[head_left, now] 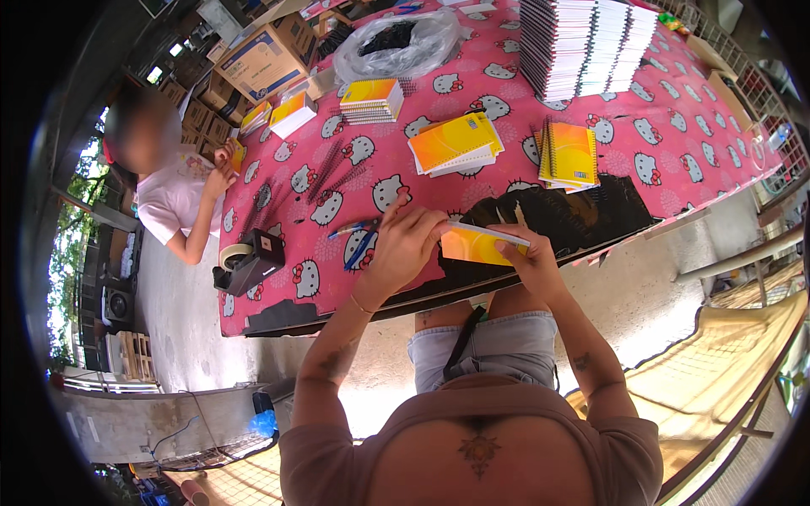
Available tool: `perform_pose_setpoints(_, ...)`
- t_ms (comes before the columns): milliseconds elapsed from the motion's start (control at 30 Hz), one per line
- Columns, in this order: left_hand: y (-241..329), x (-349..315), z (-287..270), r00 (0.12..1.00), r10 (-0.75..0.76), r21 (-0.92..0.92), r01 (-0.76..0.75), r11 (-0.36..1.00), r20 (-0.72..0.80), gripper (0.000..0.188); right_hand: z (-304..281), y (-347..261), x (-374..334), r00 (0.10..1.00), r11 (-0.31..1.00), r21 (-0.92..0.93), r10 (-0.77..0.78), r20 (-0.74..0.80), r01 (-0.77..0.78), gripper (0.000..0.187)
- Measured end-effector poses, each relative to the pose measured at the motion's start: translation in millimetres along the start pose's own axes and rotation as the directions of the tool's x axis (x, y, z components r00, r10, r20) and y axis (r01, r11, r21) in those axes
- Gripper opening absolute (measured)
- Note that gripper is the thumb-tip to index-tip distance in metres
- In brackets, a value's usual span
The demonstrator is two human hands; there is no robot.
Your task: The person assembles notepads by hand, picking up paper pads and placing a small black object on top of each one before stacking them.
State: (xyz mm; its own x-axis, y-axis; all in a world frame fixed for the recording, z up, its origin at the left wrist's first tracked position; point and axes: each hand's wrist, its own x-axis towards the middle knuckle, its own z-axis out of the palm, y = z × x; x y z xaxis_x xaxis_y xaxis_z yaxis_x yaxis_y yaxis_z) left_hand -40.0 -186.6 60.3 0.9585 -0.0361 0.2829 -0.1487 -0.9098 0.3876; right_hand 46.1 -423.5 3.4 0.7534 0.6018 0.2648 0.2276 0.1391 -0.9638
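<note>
Just above the table's near edge, I hold a small notebook with a yellow and orange cover, tilted so its white page edge faces up. My right hand grips its right end, the thumb pressed on the cover. At the left end, the fingertips of my left hand close on the upper corner. Whether a wire coil is in its edge I cannot make out. Blue-handled pliers lie beside my left hand. Beyond my hands sit a fanned pile of unbound yellow notebooks and a pile of coil-bound ones.
A pink patterned cloth covers the table. Black wire coils and a tape dispenser lie left. Farther back are notebook stacks, a tall coil-bound stack, and a plastic bag. Another person holds a yellow piece.
</note>
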Motion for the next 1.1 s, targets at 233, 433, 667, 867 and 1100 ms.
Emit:
perform_pose_setpoints(233,36.5,-15.1,18.6,0.985,0.09,0.353,-0.033,0.935,-0.148,0.068,7.5,-19.2,-0.2,0.999,0.997,0.069,0.025,-0.039,-0.022,0.024)
perform_pose_setpoints(433,33.9,1.3,13.0,0.965,0.057,0.55,0.096,0.829,-0.256,0.088,10.3,-19.2,2.6,0.998,0.993,0.096,0.06,0.032,-0.063,0.027)
perform_pose_setpoints(667,35.5,-18.5,20.9,0.994,0.108,0.638,-0.081,0.766,-0.002,0.092,2.0,-11.7,1.7,0.993,0.998,0.033,0.053,0.109,-0.057,0.028)
perform_pose_setpoints(867,35.2,-35.8,61.2,0.982,0.186,0.467,-0.174,0.867,0.02,0.092,5.2,-11.6,10.0,0.998,0.993,0.109,0.052,0.021,-0.054,0.029)
perform_pose_setpoints(1100,33.8,-47.9,76.2,0.956,0.29,0.479,-0.239,0.845,-0.036,0.093,9.0,-10.8,6.3,0.994,0.99,0.109,0.081,0.073,-0.089,0.029)
